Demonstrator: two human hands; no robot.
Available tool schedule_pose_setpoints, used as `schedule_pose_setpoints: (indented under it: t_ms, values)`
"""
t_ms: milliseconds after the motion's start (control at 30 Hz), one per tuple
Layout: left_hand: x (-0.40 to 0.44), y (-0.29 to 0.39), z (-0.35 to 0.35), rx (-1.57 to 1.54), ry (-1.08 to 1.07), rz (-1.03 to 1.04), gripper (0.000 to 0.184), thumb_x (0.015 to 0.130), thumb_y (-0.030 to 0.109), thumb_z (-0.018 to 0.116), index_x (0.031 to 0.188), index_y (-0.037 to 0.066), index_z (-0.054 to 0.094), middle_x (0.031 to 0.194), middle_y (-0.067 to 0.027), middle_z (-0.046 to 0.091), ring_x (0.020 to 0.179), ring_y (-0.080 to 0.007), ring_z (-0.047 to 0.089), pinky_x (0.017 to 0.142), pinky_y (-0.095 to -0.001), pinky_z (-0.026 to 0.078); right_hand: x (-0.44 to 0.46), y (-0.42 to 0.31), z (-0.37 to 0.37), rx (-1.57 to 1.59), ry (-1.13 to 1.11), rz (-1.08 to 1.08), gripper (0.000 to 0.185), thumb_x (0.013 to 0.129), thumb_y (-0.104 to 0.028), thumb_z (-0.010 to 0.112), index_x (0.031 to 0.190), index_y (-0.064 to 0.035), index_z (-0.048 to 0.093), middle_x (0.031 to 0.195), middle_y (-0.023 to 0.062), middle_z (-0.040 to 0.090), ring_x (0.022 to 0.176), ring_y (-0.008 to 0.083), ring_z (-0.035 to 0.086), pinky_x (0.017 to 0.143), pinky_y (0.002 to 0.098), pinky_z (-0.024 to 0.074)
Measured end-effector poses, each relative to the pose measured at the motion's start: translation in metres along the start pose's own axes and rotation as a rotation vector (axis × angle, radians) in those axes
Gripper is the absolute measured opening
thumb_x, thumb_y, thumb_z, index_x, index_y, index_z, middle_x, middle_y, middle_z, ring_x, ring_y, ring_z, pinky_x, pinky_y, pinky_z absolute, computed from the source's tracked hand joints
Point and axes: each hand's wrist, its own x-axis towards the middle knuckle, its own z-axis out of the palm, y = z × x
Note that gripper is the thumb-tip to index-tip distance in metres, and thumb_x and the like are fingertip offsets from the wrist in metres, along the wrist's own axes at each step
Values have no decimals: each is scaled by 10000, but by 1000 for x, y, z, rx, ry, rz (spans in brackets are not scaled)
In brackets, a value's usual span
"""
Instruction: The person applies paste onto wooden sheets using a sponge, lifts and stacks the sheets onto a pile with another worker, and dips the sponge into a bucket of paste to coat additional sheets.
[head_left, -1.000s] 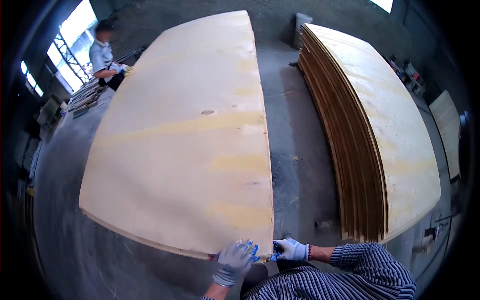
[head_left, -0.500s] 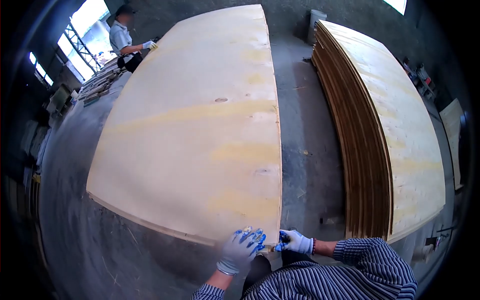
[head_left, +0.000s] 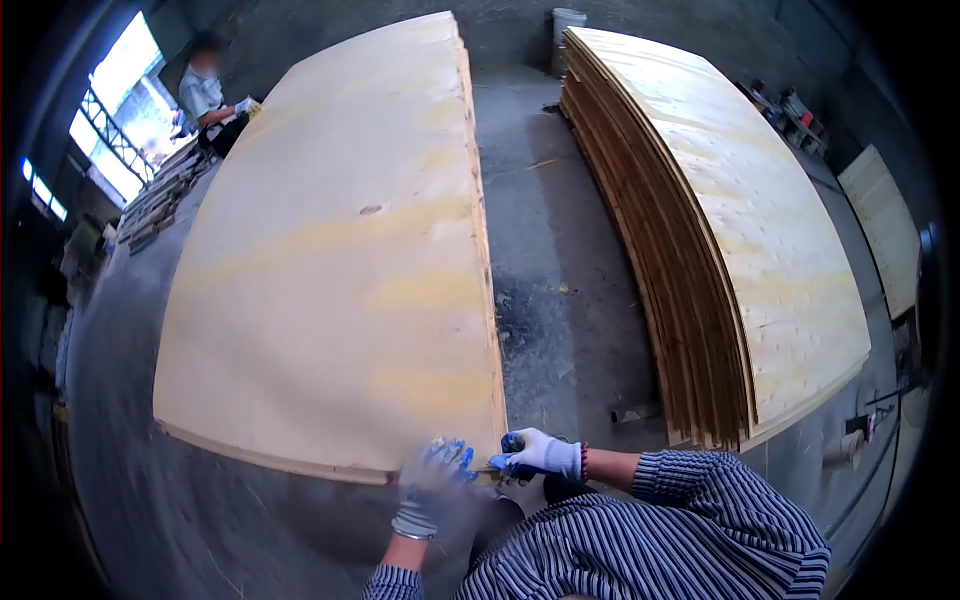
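Observation:
A large pale wood sheet (head_left: 330, 260) with yellowish streaks and a knot lies on top of a stack in front of me. My left hand (head_left: 436, 480), in a white and blue glove, is at the sheet's near edge close to the right corner; its fingers are smeared by motion. At that near right corner, my right hand (head_left: 538, 454), gloved too, has its fingers bent around the edge. Whether the fingers pinch the sheet or something smaller is hidden.
A tall stack of thin boards (head_left: 670, 260) stands to the right across a strip of grey floor (head_left: 550, 220). A co-worker (head_left: 205, 95) stands at the sheet's far left edge. Behind are a bucket (head_left: 568, 40) and a leaning board (head_left: 882, 230) at right.
The view has shifted, so the sheet and stack sit further left. More of the sheet's right side edge shows. My left hand has blurred with motion; my right hand remains at the corner.

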Motion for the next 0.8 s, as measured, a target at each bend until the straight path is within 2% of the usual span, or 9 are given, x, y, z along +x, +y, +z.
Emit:
schedule_pose_setpoints:
  t_ms: [100, 300, 367, 433, 467, 633, 667, 767, 800]
  values:
    - [-3, 0, 4, 1, 37, 9, 311, 724, 312, 745, 1003, 175, 746, 1079, -13, 703, 1009, -235, 643, 874, -411, 502, 6, -10, 5, 66, 2, 94, 385, 821, -412, 759, 722, -68, 618, 615, 7, 560, 523, 97, 504, 468, 274, 408]
    - [0, 1, -1, 17, 21, 30, 252, 701, 271, 734, 931, 168, 753, 997, -26, 721, 935, -269, 671, 827, -411, 526, 12, -5, 9, -125, 131, -5, 405, 822, -455, 744, 795, -57, 676, 683, 0, 613, 611, 79, 544, 555, 270, 435]
    - [4, 5, -6, 16, 4, 49, 238, 685, 259, 734, 904, 168, 752, 961, -25, 725, 908, -277, 680, 801, -410, 535, 14, 0, 10, -122, 102, 96, 431, 807, -469, 752, 822, -43, 685, 714, -3, 624, 662, 78, 538, 593, 276, 430]
    - [2, 4, -4, 26, -11, 12, 220, 689, 236, 723, 896, 167, 750, 965, -26, 726, 913, -280, 680, 798, -404, 538, 14, 0, 10, -176, 90, 95, 680, 770, -599, 705, 1037, 26, 687, 959, 205, 701, 847, 241, 654, 764, 363, 493]
    - [-1, 3, -4, 22, -21, 6, 218, 684, 222, 719, 892, 164, 748, 967, -25, 725, 909, -283, 680, 793, -406, 540, 13, -1, 11, -163, 92, 94, 680, 770, -599, 705, 1037, 26, 687, 959, 205, 701, 847, 241, 654, 764, 363, 493]
    - [4, 7, -5, 4, -18, 7, 237, 684, 213, 725, 914, 162, 748, 981, -26, 724, 923, -282, 677, 805, -403, 538, 24, 23, 9, -40, 110, -18, 606, 778, -564, 723, 942, 19, 700, 892, 153, 709, 786, 204, 634, 738, 344, 484]
    - [13, 11, -6, -17, 9, 15, 244, 690, 216, 730, 927, 162, 748, 992, -26, 723, 933, -277, 675, 811, -400, 537, 18, 15, 8, 63, 149, -21, 529, 788, -499, 752, 909, 14, 702, 824, 93, 690, 765, 159, 611, 711, 323, 477]
    - [39, 20, 8, -45, 29, 20, 258, 780, 303, 710, 985, 148, 733, 1027, -21, 704, 961, -261, 655, 793, -394, 529, 5, -1, -18, 209, 191, -48, 314, 845, -373, 749, 836, -63, 704, 654, -27, 570, 571, 72, 513, 511, 254, 388]
    - [56, 29, 10, -50, 37, 15, 275, 745, 267, 727, 995, 155, 744, 1037, -24, 713, 957, -257, 666, 830, -379, 527, -3, -9, -30, 220, 210, -22, 298, 849, -370, 748, 812, -78, 696, 629, -37, 551, 533, 65, 491, 482, 246, 364]
